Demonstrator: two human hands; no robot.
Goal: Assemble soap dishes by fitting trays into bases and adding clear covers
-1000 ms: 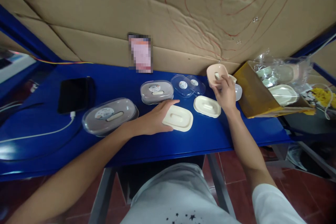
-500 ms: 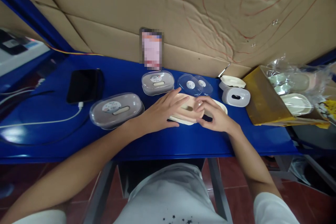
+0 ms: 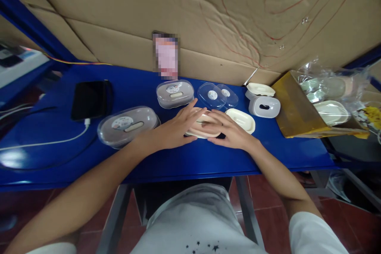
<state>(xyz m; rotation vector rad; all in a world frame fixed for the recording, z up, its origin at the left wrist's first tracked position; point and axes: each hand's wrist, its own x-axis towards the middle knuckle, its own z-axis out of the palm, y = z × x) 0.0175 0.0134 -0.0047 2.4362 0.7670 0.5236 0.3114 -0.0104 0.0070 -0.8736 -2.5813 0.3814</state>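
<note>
1. Left hand (image 3: 174, 129) and right hand (image 3: 233, 133) are both on the peach piece (image 3: 198, 127), one from each side. I've got the fingers open and spread over the top, thumbs low by the near edge; no wrapped grip. Can't tell how hard they're pressing.
2. That piece sits over a cream tray (image 3: 204, 137) near the front of the blue table (image 3: 190, 163). I'd guess the two-sided hold is for keeping the edges lined up.
3. Second cream tray (image 3: 242, 121) is just right of it, hollow side up. Behind are two overlapping clear lids (image 3: 212, 95), and the slotted white container (image 3: 266, 107) is by the cardboard box (image 3: 293, 113). Looks like parts kept within reach, imo.
4. Versus the frame half a second back: the peach piece was tilted and is now lower and flatter, my right fingers have uncurled across it, and more of that second tray shows.
</note>
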